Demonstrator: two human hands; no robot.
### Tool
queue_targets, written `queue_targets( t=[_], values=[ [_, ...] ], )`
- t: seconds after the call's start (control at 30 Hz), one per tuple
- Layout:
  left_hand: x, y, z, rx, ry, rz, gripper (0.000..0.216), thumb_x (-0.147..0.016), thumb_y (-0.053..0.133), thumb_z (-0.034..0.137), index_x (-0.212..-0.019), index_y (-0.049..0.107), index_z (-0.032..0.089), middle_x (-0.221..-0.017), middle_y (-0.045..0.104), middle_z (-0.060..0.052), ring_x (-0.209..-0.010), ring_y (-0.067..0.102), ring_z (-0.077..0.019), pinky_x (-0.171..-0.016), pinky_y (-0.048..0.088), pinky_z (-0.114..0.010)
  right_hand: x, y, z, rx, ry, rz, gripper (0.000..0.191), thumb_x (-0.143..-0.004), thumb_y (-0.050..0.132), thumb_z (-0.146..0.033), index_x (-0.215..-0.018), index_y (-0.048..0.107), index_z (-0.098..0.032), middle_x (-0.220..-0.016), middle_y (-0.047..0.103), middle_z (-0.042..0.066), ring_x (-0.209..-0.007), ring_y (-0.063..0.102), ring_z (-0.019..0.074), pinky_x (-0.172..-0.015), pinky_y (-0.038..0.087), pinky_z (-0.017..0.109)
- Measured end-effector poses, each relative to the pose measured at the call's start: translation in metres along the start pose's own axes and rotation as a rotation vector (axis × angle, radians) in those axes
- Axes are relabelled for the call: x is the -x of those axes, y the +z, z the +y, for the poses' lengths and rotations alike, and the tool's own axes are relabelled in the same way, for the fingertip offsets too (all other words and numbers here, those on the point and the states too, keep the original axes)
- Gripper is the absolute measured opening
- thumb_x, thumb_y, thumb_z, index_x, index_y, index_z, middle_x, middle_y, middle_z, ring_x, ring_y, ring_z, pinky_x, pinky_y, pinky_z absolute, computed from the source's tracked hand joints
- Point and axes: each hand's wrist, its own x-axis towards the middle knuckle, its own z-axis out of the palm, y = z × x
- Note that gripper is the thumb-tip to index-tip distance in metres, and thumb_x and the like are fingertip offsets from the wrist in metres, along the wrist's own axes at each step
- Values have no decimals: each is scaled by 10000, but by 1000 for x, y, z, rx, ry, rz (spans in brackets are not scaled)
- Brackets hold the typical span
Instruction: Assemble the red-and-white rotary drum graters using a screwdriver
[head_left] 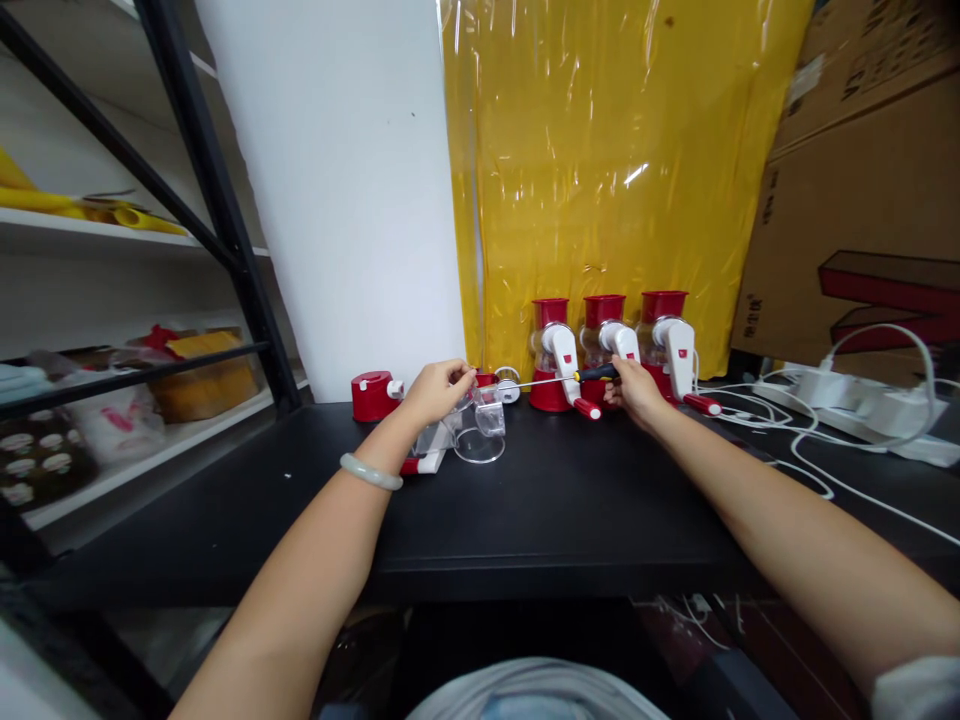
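- Screwdriver (pixel 559 379): held level above the black table (pixel 570 520), long axis running left to right; dark handle in the right hand (pixel 634 390), thin shaft reaching left toward the clear plastic housing (pixel 469 425).
- Shaft tip ends near the top of that housing, just right of the left hand (pixel 439 392); whether the tip is seated in a screw cannot be told.
- Right hand: fingers closed around the handle, at the foot of the row of three red-and-white grinders (pixel 609 350).
- Left hand: fingers curled down over the top of the housing, pinning it on the table; this hand is the nearer to the tip.
- Housing lies on the table's far half, with a red-and-white crank beneath it.
- Red cap (pixel 373 396) sits just left of the left hand.
- White power strip (pixel 847 395) and cables lie well to the right.
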Motion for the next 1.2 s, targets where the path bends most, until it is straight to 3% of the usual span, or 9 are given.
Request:
queue_targets(
  t=[0.27, 0.8, 1.2],
  values=[
    [1, 0, 0, 6, 10, 1, 292, -896, 495, 394, -770, 647, 179, -756, 693, -22, -711, 617, -168, -680, 441, -284, -2, -2, 2, 0, -20, 6, 214, -954, 503, -377, -828, 458, -209, -470, 503, -62, -323, 483, 86, -326, 373, 160],
    [0, 1, -2, 23, 4, -4, 292, -900, 498, 395, -762, 639, 180, -746, 686, -11, -702, 602, -154, -661, 431, -267, 1, 3, -4, -10, 69, 34, 90, -912, 420, -223, -878, 494, -186, -476, 519, -29, -351, 502, 106, -343, 409, 179],
    [-1, 0, -2, 9, -3, -1, 285, -895, 504, 393, -761, 642, 182, -744, 686, -14, -702, 604, -160, -664, 434, -276, -5, -2, 6, 4, 12, -1, 188, -966, 458, -340, -828, 454, -211, -456, 478, -63, -334, 476, 98, -330, 377, 173]
  ],
)
